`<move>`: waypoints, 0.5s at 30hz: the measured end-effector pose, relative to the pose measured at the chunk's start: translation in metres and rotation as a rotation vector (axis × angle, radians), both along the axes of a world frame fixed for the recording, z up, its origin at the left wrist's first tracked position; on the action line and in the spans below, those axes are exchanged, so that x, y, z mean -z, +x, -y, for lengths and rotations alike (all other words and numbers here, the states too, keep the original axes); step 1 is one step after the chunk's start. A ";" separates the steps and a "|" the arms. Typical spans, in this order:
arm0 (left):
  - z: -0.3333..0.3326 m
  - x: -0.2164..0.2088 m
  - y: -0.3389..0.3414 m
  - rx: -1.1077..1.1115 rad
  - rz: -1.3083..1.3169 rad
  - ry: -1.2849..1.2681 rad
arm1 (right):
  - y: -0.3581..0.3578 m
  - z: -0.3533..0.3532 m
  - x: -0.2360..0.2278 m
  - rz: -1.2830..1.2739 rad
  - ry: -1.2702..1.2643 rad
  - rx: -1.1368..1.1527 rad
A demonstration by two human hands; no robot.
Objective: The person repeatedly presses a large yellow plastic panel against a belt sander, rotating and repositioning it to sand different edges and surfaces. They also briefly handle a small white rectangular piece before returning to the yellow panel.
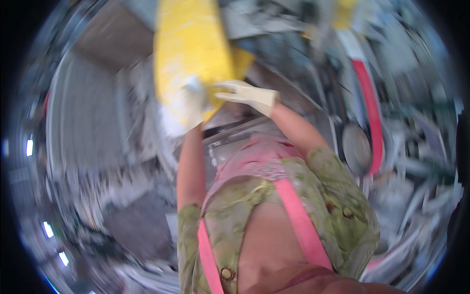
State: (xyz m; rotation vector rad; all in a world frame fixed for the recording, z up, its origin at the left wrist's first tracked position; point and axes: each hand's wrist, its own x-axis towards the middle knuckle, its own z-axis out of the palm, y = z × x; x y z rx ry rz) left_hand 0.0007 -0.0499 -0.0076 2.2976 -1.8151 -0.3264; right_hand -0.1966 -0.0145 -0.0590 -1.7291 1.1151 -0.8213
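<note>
A large, long yellow object (193, 46) with whitish patches stretches away from me at the top middle. Its kind is lost in the blur. My left hand (193, 105), in a cream glove, lies against its near end, with a whitish blur at the fingers. Whether those fingers grip anything is smeared by motion. Just to the right, my right hand (247, 95) wears the same kind of glove. Its fingers stretch leftward toward the yellow object's near right edge, apart from one another and holding nothing that I can see.
On the left stands a grey ribbed panel (88, 110), with a brown surface (115, 34) beyond it. A curved red strip (369, 112) runs down the right side beside a round grey disc (356, 148). Blurred clutter surrounds these.
</note>
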 end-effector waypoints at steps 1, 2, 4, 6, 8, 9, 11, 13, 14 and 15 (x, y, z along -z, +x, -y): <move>0.003 0.006 -0.006 0.030 0.062 -0.118 | -0.029 0.000 -0.007 -0.026 -0.018 0.004; 0.005 0.011 -0.006 0.065 0.040 -0.129 | -0.066 -0.005 -0.014 0.080 0.021 0.104; 0.009 0.022 0.001 0.048 -0.016 -0.153 | -0.133 -0.011 -0.024 0.189 -0.089 0.272; 0.014 0.034 0.015 -0.002 -0.117 -0.120 | -0.202 -0.020 -0.026 0.188 -0.142 0.531; 0.016 0.046 0.029 -0.023 -0.291 -0.056 | -0.271 -0.025 -0.021 0.169 -0.152 0.843; 0.016 0.050 0.034 -0.032 -0.343 -0.059 | -0.310 -0.021 -0.021 -0.132 -0.269 0.951; 0.013 0.050 0.038 -0.013 -0.401 -0.095 | -0.372 -0.012 -0.012 -0.386 -0.229 1.177; 0.006 0.044 0.034 -0.052 -0.479 -0.087 | -0.418 0.002 0.001 -0.737 -0.332 1.309; 0.003 0.038 0.031 -0.102 -0.519 -0.103 | -0.441 0.009 0.005 -0.888 -0.248 1.244; 0.000 0.035 0.026 -0.047 -0.622 -0.117 | -0.464 0.016 0.010 -1.015 -0.169 1.166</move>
